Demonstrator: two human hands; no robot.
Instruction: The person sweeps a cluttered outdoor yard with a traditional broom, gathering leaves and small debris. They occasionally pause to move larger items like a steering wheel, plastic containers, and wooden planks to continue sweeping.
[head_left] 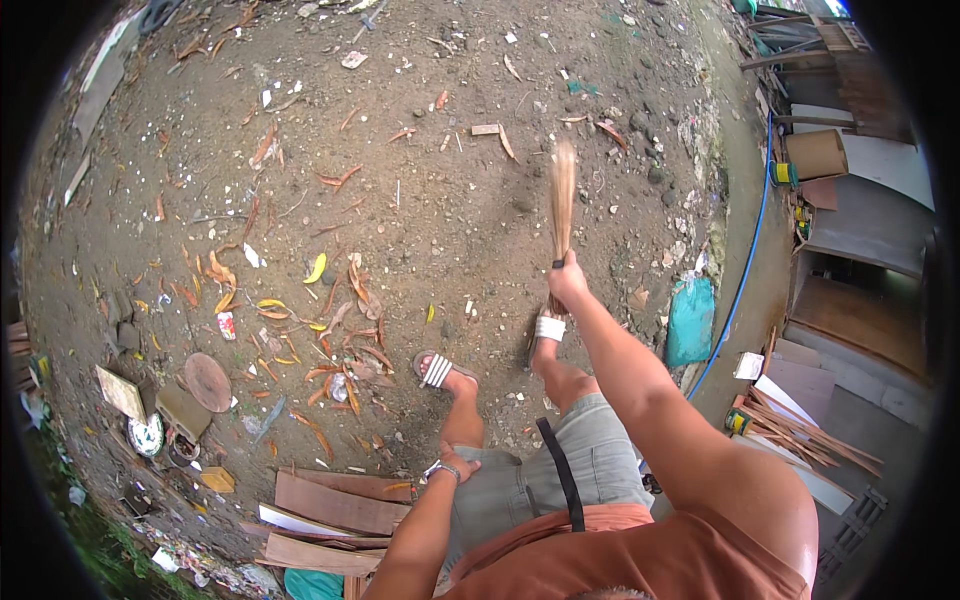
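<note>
Orange shirt (640,560) and grey shorts (560,475), lower edge, crossed by a black strap (562,470). Left hand (455,462): watch at the wrist, resting against the left thigh; whether its fingers are curled or spread cannot be told. Right hand (567,278): arm stretched forward, fingers clamped on the bound handle of a stick broom (562,195), bristles fanned out over the dirt ground (450,210) ahead. Hands well apart. Feet in white-strapped sandals (437,370) on the dirt. Fallen leaves (330,330), orange and yellow, scattered left of the feet. Wooden boards (335,505) stacked lower left. Blue hose (745,270) along the right. Teal bag (690,320) beside it.
</note>
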